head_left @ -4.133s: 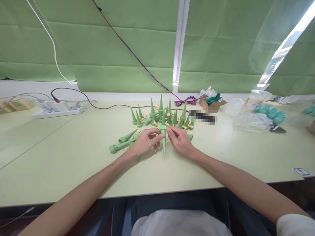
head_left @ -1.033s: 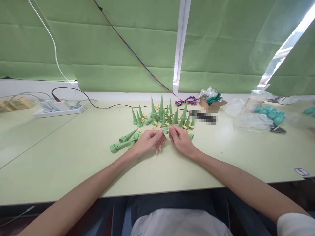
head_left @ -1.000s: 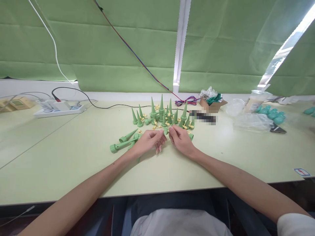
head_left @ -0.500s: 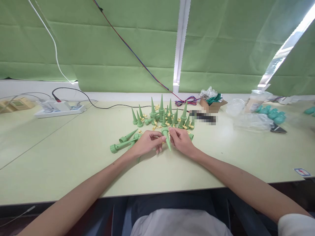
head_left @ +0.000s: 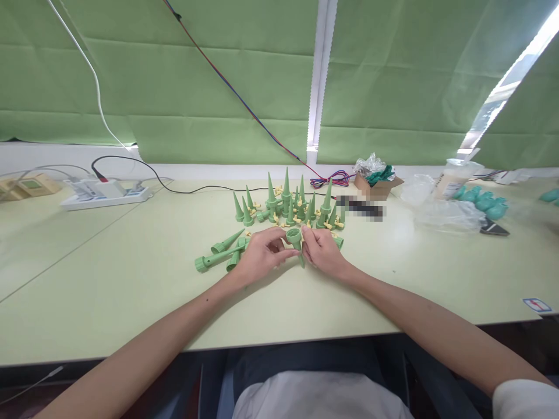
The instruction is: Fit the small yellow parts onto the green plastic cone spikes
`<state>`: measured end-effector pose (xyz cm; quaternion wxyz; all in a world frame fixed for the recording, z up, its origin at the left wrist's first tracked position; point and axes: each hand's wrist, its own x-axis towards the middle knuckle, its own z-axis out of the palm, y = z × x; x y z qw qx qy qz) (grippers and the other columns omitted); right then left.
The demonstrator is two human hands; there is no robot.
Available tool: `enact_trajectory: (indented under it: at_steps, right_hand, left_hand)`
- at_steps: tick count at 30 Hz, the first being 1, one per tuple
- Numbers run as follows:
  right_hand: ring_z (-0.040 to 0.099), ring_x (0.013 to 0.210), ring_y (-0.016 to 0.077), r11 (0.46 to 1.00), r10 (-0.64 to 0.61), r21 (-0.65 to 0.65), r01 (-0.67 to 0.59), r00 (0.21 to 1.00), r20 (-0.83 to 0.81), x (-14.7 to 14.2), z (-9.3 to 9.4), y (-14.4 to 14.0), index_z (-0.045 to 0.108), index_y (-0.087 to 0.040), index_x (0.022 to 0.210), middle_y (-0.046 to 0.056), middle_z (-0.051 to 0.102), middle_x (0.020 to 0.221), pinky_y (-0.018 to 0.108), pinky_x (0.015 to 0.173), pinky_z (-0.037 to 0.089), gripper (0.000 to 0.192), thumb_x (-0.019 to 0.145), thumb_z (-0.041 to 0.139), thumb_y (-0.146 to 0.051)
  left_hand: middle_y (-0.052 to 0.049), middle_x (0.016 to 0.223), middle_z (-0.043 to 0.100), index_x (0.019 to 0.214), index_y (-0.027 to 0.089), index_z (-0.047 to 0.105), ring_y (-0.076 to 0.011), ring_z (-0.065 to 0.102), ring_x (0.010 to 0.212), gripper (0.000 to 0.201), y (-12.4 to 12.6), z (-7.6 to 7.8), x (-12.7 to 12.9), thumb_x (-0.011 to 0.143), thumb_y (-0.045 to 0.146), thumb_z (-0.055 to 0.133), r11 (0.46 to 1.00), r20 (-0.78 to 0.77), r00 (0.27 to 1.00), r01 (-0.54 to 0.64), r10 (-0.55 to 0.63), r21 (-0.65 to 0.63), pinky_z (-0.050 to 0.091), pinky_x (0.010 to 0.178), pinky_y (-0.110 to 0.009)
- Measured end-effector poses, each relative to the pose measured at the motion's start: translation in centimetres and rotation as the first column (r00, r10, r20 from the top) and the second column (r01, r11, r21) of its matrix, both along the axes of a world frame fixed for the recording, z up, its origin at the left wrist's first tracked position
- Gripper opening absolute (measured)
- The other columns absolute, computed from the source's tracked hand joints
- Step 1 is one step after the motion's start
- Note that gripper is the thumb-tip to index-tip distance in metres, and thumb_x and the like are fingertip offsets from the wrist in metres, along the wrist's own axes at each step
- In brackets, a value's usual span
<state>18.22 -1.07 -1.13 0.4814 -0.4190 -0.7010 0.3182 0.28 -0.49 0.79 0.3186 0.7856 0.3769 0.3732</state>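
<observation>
**Layout of spikes and hands over a table, read from the held spike**

The held spike (head_left: pixel 294 240) lies between the left hand (head_left: pixel 264 254), at 9 o'clock, and the right hand (head_left: pixel 322 250), at 3. On the table (head_left: pixel 109 279): standing spikes (head_left: pixel 286 195), 12; lying spikes (head_left: pixel 216 258), 9, beyond the left hand. Farther out: power strip (head_left: pixel 109 198), between 9 and 10; cable coil (head_left: pixel 335 178), 1; box (head_left: pixel 385 190), 2; plastic bag (head_left: pixel 449 220), nearly 3.

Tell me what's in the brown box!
Crinkly shiny wrap and something dark green poke out of the brown box. What lies beneath, I can't see: they and its sides cover it.
</observation>
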Motion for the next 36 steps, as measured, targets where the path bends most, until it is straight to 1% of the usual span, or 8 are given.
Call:
enact_trajectory:
  at_steps: [7,13,16,19,22,24,30,36]
  right_hand:
    - [0.039,0.043,0.0119,0.997,-0.053,0.064,0.052,0.999,0.01,-0.23,0.27,-0.13,0.037,-0.022,0.047,0.0,0.043,0.042,0.029,0.05,0.034,0.063,0.1,0.033,-0.055]
    - [0.04,0.047,0.0113,0.997,-0.043,0.066,0.042,0.999,0.009,-0.21,0.52,-0.06,0.041,-0.021,0.058,-0.002,0.045,0.048,0.028,0.052,0.034,0.055,0.1,0.034,-0.056]
    - [0.043,0.049,0.0111,0.998,-0.045,0.051,0.045,0.999,-0.013,-0.05,0.45,0.04,0.043,-0.021,0.062,-0.002,0.047,0.051,0.027,0.053,0.036,0.052,0.1,0.034,-0.056]
    - [0.044,0.05,0.0111,0.999,-0.023,0.047,0.024,0.999,-0.025,0.06,0.29,0.18,0.045,-0.021,0.068,-0.003,0.048,0.055,0.026,0.054,0.036,0.048,0.101,0.034,-0.054]
    - [0.045,0.05,0.0114,0.999,0.031,0.035,-0.031,0.999,-0.015,0.12,0.13,0.36,0.045,-0.021,0.07,-0.003,0.05,0.056,0.026,0.054,0.037,0.046,0.101,0.035,-0.053]
    - [0.045,0.049,0.0116,0.998,0.061,0.023,-0.061,0.998,-0.008,0.16,0.04,0.47,0.043,-0.022,0.07,-0.003,0.049,0.055,0.027,0.054,0.037,0.045,0.101,0.035,-0.053]
    - [0.044,0.046,0.0112,0.995,0.095,0.009,-0.095,0.995,0.011,0.29,-0.26,0.59,0.039,-0.023,0.071,-0.005,0.047,0.051,0.026,0.051,0.035,0.044,0.101,0.034,-0.054]
    - [0.042,0.043,0.011,0.996,0.092,0.01,-0.092,0.996,0.011,0.22,-0.38,0.54,0.036,-0.023,0.069,-0.006,0.042,0.045,0.026,0.049,0.033,0.047,0.1,0.032,-0.058]
  left_hand:
    - [0.002,0.065,0.052,0.074,0.02,0.049,-0.0124,0.05,0.057,0.033,0.02,0.09,0.31,0.079,0.042,0.072,0.995,-0.024,0.997,-0.069,0.071,0.076,0.044,0.055,-0.025]
    - [0.002,0.063,0.059,0.085,0.019,0.058,-0.012,0.054,0.048,0.03,-0.04,0.53,0.36,0.087,0.048,0.062,0.987,-0.01,1.0,0.018,-0.02,-0.163,0.046,0.052,-0.026]
    - [0.0,0.063,0.059,0.085,0.017,0.058,-0.0149,0.059,0.05,0.039,0.24,0.46,0.29,0.089,0.055,0.056,0.935,0.094,0.992,0.111,-0.084,-0.338,0.049,0.05,-0.028]
    - [-0.005,0.068,0.061,0.082,0.014,0.057,-0.017,0.062,0.055,0.049,0.46,0.44,0.32,0.091,0.062,0.049,0.858,0.234,0.969,0.188,-0.082,-0.477,0.05,0.049,-0.029]
    - [-0.006,0.066,0.061,0.087,0.011,0.059,-0.0183,0.063,0.057,0.054,0.48,0.48,0.42,0.092,0.063,0.044,0.788,0.317,0.945,0.257,-0.083,-0.56,0.05,0.048,-0.029]
    - [-0.007,0.065,0.061,0.09,0.01,0.06,-0.0185,0.063,0.057,0.054,0.43,0.46,0.44,0.093,0.062,0.046,0.767,0.334,0.937,0.29,-0.105,-0.573,0.05,0.048,-0.028]
    - [-0.004,0.068,0.062,0.092,0.012,0.059,-0.0154,0.061,0.057,0.047,0.53,0.32,0.07,0.091,0.059,0.052,0.814,0.323,0.935,0.298,-0.144,-0.5,0.051,0.051,-0.028]
    - [-0.001,0.063,0.062,0.083,0.016,0.054,-0.0148,0.061,0.053,0.04,0.44,0.34,-0.34,0.092,0.055,0.052,0.903,0.17,0.97,0.225,-0.173,-0.366,0.052,0.054,-0.028]
